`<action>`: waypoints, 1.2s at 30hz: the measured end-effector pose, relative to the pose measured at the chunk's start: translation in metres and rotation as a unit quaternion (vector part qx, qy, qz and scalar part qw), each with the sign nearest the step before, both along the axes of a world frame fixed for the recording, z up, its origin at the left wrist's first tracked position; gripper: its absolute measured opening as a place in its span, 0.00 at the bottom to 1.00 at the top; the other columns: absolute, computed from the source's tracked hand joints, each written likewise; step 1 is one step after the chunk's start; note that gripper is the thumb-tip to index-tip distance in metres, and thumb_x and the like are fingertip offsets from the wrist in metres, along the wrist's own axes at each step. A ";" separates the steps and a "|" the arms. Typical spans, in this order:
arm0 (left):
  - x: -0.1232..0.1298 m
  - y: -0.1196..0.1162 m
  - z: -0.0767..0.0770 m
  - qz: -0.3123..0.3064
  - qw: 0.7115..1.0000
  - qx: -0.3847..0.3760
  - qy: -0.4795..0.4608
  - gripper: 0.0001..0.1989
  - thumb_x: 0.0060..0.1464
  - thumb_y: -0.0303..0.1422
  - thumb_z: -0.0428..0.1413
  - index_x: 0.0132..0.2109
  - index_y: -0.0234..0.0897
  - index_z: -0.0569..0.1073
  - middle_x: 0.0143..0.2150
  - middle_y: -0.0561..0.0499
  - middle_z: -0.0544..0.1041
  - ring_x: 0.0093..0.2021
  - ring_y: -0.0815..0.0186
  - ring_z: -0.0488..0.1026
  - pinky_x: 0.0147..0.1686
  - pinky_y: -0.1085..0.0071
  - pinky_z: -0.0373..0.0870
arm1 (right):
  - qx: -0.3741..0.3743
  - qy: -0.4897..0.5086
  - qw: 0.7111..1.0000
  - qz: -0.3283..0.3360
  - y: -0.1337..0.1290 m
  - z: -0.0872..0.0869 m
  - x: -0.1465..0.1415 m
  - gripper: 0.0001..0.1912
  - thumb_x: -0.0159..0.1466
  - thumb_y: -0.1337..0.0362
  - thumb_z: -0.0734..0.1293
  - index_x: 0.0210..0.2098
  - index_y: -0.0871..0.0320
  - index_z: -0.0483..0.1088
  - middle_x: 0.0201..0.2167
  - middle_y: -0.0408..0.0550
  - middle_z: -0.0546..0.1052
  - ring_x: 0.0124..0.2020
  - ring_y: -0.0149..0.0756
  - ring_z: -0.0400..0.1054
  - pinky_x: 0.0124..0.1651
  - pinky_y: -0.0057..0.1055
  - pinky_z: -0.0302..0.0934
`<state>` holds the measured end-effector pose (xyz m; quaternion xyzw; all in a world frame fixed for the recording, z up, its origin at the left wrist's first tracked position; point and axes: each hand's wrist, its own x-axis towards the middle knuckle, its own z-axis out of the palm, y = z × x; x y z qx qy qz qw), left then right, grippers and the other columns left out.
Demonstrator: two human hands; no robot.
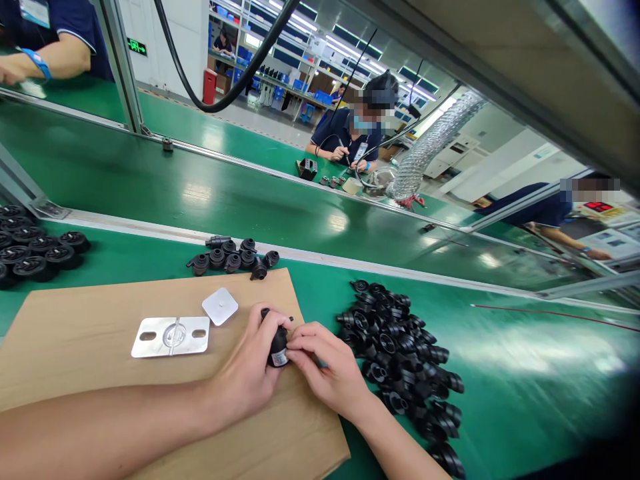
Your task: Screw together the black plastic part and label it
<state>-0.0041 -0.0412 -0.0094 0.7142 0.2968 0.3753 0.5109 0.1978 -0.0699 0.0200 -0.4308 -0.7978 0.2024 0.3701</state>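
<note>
While both hands grip the black part (278, 343), cardboard (75, 373) surrounds metal plate (193, 325).

Brightly lit by overhead strip lights (350, 53); white glare is reflected on the green surface (520, 373); the lower-right corner is darkened.

Green bench (525, 373) under cardboard (90, 353), black parts (390, 333)

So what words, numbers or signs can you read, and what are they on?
I can't read any words or numbers for sure.
Green glowing sign on the white wall: an arrow pointing right.
White sticker on the round black part: too small.
White badge at top left; white badge at centre: blurred.
Red lit display: blurred.
</note>
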 end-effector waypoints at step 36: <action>0.002 0.003 -0.005 0.029 0.999 0.031 0.031 0.37 0.51 0.09 0.49 0.61 0.50 0.58 0.67 0.42 0.52 0.70 0.50 0.62 0.64 0.46 0.73 | -0.056 0.067 0.995 -0.051 -0.010 -0.006 -0.012 0.17 0.75 0.71 0.68 0.60 0.51 0.75 0.48 0.52 0.77 0.35 0.35 0.71 0.34 0.31 0.70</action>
